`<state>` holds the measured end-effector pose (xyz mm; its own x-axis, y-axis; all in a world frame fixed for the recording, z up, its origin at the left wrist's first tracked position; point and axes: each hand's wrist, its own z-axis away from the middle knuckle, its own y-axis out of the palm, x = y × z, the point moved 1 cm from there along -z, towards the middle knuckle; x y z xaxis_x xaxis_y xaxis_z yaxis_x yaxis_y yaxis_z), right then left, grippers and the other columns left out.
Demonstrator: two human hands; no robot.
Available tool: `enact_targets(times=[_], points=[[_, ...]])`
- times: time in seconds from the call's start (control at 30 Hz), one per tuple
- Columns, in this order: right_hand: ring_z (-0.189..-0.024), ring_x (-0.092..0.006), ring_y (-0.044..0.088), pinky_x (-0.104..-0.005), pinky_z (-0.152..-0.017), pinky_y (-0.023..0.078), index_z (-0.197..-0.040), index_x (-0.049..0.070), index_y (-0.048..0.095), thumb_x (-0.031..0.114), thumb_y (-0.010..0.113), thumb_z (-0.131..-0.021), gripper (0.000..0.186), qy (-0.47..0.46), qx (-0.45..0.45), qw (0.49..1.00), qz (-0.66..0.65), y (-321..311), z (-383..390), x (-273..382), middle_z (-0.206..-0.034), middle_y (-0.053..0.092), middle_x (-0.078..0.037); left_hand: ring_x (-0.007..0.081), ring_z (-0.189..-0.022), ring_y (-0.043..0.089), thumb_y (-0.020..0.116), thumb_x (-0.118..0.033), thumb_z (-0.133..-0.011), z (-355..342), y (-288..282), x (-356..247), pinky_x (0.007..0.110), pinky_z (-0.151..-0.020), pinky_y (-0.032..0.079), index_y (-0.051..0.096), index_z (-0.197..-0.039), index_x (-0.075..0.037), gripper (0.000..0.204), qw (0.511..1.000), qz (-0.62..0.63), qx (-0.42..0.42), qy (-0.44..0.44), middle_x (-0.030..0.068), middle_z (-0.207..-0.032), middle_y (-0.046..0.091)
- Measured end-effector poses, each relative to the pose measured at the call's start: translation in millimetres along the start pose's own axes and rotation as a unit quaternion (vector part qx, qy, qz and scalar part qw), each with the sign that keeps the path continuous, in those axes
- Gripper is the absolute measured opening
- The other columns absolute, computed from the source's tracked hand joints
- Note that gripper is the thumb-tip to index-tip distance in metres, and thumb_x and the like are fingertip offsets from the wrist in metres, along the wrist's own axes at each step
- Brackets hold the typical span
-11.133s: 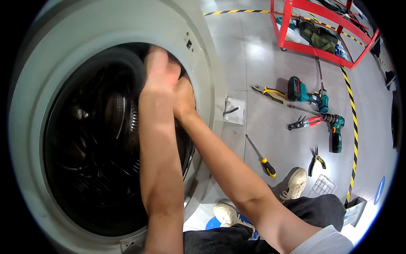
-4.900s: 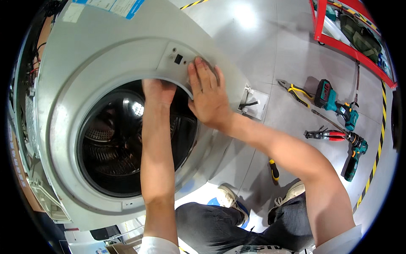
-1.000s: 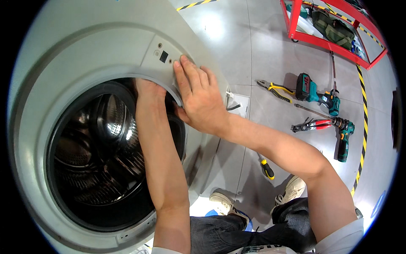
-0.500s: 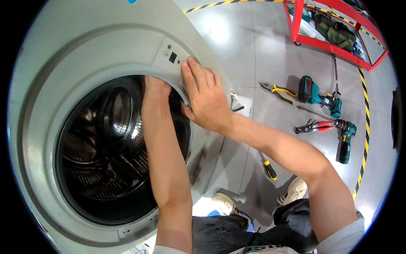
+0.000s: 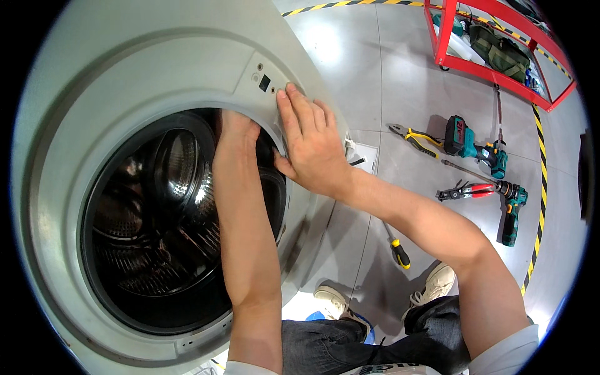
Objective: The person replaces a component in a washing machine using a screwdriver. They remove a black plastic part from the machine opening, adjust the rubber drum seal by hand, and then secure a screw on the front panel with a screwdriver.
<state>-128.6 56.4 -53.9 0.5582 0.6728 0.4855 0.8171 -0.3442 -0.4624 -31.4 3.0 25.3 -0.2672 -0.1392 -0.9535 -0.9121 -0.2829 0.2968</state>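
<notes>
Washer [image 5: 144, 69] at the left side

Its drum [image 5: 178, 172] shows within a black seal [image 5: 150, 312]. Right hand [image 5: 317, 147] lies open on the front, thumb at the opening's rim [image 5: 187, 108]. Left hand [image 5: 239, 127], inside the upper rim, is partly hidden; whether it grips, I cannot tell.

Washing machine [image 5: 125, 25] with a pale grey front panel [image 5: 53, 187], filling the left side and facing the wearer. A black rubber gasket [image 5: 147, 317] lines its wide round opening [image 5: 77, 225] — at upper right it bends inward, leaving a dark gap beside the panel's edge. Inside, a shiny, perforated steel drum [image 5: 177, 165] shows.
</notes>
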Motion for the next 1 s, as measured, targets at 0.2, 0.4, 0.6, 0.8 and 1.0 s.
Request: enact_targets(times=[0.2,0.4,0.6,0.8,1.0], points=[[-0.119,-0.0327,0.041,-0.0485,-0.097,0.034,-0.134,-0.007,0.032,0.021,0.073,-0.059,0.089,-0.004,-0.002,1.000,-0.002,0.3,-0.3,0.3,-0.135,0.036,-0.025,0.0251,-0.099,0.057,0.046,-0.029,-0.093,-6.8,-2.9,1.9,0.042,-0.080,0.052,0.051,-0.118,-0.006,0.034,0.999,0.000,-0.018,0.027,0.0099,-0.111,0.057],[-0.116,-0.0355,0.042,-0.0477,-0.097,0.034,-0.133,-0.009,0.032,0.018,0.072,-0.059,0.088,-0.006,-0.007,1.000,-0.010,-1.0,-0.3,0.8,-0.135,0.035,-0.027,0.0246,-0.100,0.057,0.044,-0.030,-0.094,-6.0,2.3,2.1,0.041,-0.081,0.052,0.052,-0.118,-0.006,0.034,0.999,0.014,-0.032,0.007,0.0096,-0.112,0.057],[-0.117,-0.0378,0.041,-0.0474,-0.097,0.034,-0.133,-0.011,0.030,0.014,0.071,-0.058,0.089,-0.005,-0.008,1.000,-0.018,1.2,1.0,3.9,-0.134,0.034,-0.029,0.0271,-0.104,0.056,0.032,-0.037,-0.096,-5.6,4.1,4.0,0.043,-0.085,0.051,0.049,-0.123,-0.006,0.045,0.998,0.053,-0.019,-0.005,0.0109,-0.118,0.056],[-0.119,-0.0384,0.039,-0.0485,-0.098,0.033,-0.134,-0.011,0.029,0.010,0.071,-0.057,0.091,0.000,-0.009,1.000,-0.017,2.2,2.2,4.3,-0.136,0.032,-0.028,0.0295,-0.108,0.054,0.027,-0.041,-0.096,-9.2,2.5,6.2,0.044,-0.087,0.049,0.048,-0.124,-0.008,0.049,0.998,0.059,-0.004,0.010,0.0119,-0.121,0.053],[-0.122,-0.0373,0.036,-0.0505,-0.100,0.030,-0.136,-0.007,0.027,0.011,0.072,-0.057,0.093,0.018,0.003,0.999,-0.041,7.3,3.7,1.7,-0.139,0.028,-0.027,0.0307,-0.107,0.054,0.032,-0.045,-0.093,-1.8,9.0,3.3,0.048,-0.087,0.047,0.051,-0.122,-0.007,0.051,0.992,0.126,-0.028,0.002,0.0120,-0.121,0.054]])
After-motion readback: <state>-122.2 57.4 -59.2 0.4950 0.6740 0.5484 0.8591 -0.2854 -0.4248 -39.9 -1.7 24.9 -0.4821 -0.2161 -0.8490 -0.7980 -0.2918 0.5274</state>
